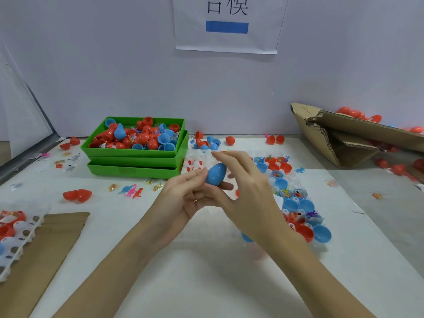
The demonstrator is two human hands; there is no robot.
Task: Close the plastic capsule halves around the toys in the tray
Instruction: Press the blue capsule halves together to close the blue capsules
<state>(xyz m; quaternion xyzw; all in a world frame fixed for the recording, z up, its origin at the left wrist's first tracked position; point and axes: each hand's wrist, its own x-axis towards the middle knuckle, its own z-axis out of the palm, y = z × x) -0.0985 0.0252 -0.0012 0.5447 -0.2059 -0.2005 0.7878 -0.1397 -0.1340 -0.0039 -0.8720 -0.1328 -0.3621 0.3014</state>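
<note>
pale wall (91, 65), paper sign (227, 24), white table (206, 283)

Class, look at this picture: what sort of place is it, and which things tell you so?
Probably a toy-packing workbench. Green bins hold loose capsule halves, a white tray holds halves filled with small toys, and both hands hold a closed blue capsule.

both hands (183, 198) raised — fingers curled
</note>
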